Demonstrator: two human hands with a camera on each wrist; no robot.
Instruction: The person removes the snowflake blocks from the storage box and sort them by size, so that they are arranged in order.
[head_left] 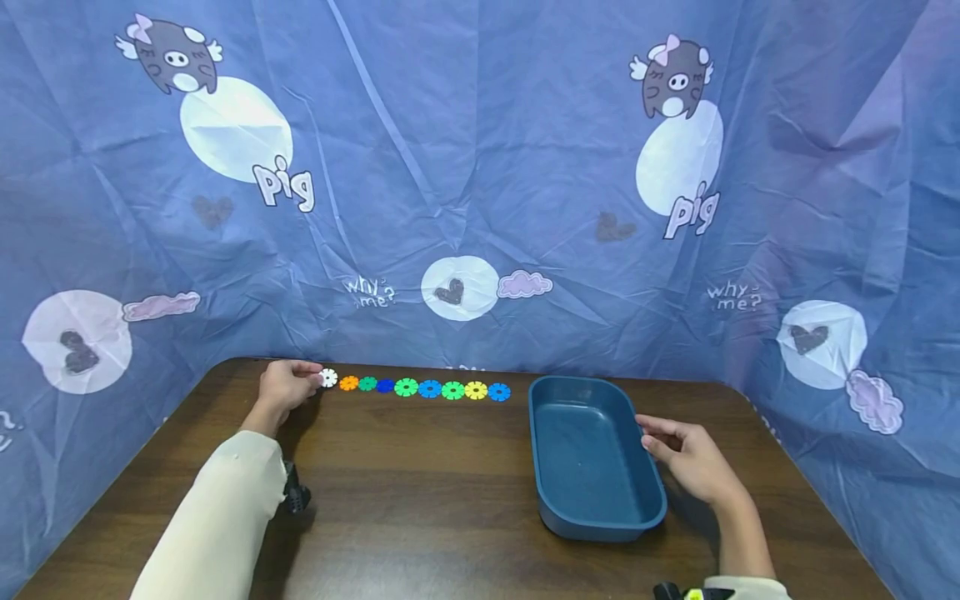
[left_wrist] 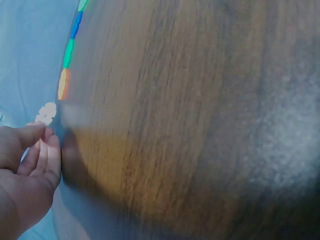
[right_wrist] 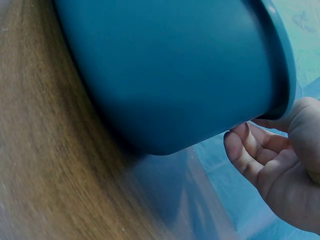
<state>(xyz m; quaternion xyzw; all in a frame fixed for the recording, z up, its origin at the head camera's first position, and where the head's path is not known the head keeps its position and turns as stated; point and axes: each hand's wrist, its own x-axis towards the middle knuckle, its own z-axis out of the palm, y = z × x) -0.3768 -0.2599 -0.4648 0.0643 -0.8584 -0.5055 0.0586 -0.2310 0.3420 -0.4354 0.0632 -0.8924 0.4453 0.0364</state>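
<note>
My left hand (head_left: 288,387) pinches a white flower-shaped disc (head_left: 328,378) at the table's far edge. In the left wrist view, the same white disc (left_wrist: 47,114) stands up from thumb and fingertips. To its right runs a row of notched discs, from an orange one (head_left: 348,383) through green, dark blue and yellow to a blue one (head_left: 499,392). My right hand (head_left: 693,458) touches the right side of a blue plastic basin (head_left: 555,521), its fingers loosely bent. In the right wrist view, the fingertips (right_wrist: 234,145) meet the basin's outer wall (right_wrist: 175,85) just below the rim.
The basin stands on the right half of a brown wooden table (head_left: 420,483), with no discs visible inside. Behind and around the table hangs a blue cloth (head_left: 480,208) with pig prints, close to the row of discs. Each wrist wears a black device.
</note>
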